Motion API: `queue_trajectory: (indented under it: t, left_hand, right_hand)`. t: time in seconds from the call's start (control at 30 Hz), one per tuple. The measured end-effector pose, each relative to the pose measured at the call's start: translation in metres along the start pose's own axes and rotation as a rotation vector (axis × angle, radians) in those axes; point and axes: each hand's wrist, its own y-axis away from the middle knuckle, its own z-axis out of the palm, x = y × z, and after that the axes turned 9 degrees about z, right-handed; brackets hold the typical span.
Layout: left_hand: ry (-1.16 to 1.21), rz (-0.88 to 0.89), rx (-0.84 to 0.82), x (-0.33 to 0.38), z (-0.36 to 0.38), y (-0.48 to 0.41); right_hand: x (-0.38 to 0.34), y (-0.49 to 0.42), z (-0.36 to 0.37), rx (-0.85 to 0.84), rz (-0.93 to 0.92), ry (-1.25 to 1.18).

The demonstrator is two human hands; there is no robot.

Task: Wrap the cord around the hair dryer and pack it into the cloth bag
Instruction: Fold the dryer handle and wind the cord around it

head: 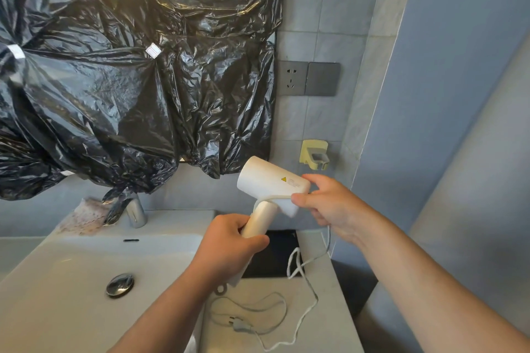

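I hold a white hair dryer (266, 180) above the counter, its barrel pointing up and left. My left hand (229, 243) grips the dryer's handle. My right hand (324, 203) holds the rear of the barrel, its thumb pinching a turn of the pale cord (312, 304) against the body. From that hand the cord hangs down and lies in loose loops on the counter, ending in a grey plug (241, 325). A flat black cloth bag (275, 252) lies on the counter under the dryer, partly hidden by my left hand.
A white basin (86, 266) with a chrome drain and tap (136, 212) fills the left. The grey counter (324, 324) ends at its right edge beside a blue wall. Black plastic sheeting (129, 66) covers the mirror. A socket (292, 77) and a yellow holder (314, 153) sit on the tiles.
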Motion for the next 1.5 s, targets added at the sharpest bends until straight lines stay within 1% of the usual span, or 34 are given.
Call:
queue_trajectory:
  t: [0.1, 0.23, 0.3, 0.4, 0.47, 0.57, 0.67, 0.83, 0.93, 1.03, 1.1, 1.23, 1.33, 1.37, 1.4, 1.43, 1.5]
  left_hand:
    - [0.087, -0.037, 0.012, 0.004, -0.002, -0.003]
    - [0.213, -0.091, -0.001, 0.002, -0.003, -0.004]
    - [0.282, -0.111, -0.009, 0.002, -0.002, -0.003]
    - [0.502, -0.150, -0.043, 0.001, -0.003, -0.001]
    - [0.636, -0.157, -0.093, 0.000, -0.005, 0.001]
    - [0.839, -0.153, -0.149, 0.000, -0.002, 0.003]
    - [1.056, -0.168, -0.171, -0.001, 0.004, 0.005]
    - [1.237, -0.155, -0.250, 0.000, 0.009, 0.008]
    - [1.311, -0.150, -0.289, 0.001, 0.011, 0.009]
    - [1.346, -0.130, -0.324, -0.002, 0.011, 0.009]
    - [1.372, -0.123, -0.348, -0.003, 0.012, 0.010]
    - [1.430, -0.127, -0.379, -0.004, 0.013, 0.011]
    - [1.485, -0.127, -0.415, -0.005, 0.010, 0.010]
    - [1.509, -0.130, -0.431, -0.005, 0.009, 0.010]
    - [1.543, -0.138, -0.457, -0.005, 0.009, 0.010]
    - [1.586, -0.154, -0.494, -0.004, 0.008, 0.010]
    - [1.658, -0.182, -0.552, -0.003, 0.010, 0.009]
  right_hand:
    - [0.001, -0.001, 0.002, -0.030, -0.004, -0.073]
    - [0.006, -0.002, 0.003, 0.000, 0.005, 0.042]
    - [0.011, -0.004, 0.005, 0.023, -0.008, 0.050]
    - [0.014, -0.001, 0.011, -0.003, 0.017, 0.006]
    - [0.019, 0.002, 0.016, -0.045, 0.050, -0.054]
    - [0.022, 0.004, 0.019, -0.148, 0.052, -0.212]
    - [0.021, 0.004, 0.021, -0.200, 0.035, -0.271]
    - [0.029, 0.002, 0.029, -0.298, 0.051, -0.426]
    - [0.031, -0.002, 0.032, -0.327, 0.011, -0.537]
    - [0.030, -0.003, 0.029, -0.416, -0.055, -0.597]
    - [0.027, 0.001, 0.030, -0.401, -0.063, -0.597]
    - [0.026, 0.005, 0.033, -0.261, -0.066, -0.584]
    - [0.030, 0.002, 0.040, -0.049, -0.078, -0.388]
    - [0.031, 0.002, 0.043, -0.006, -0.077, -0.340]
    - [0.032, 0.001, 0.046, -0.004, -0.064, -0.327]
    - [0.032, 0.002, 0.046, -0.047, -0.043, -0.349]
    - [0.029, 0.003, 0.042, -0.221, -0.033, -0.423]
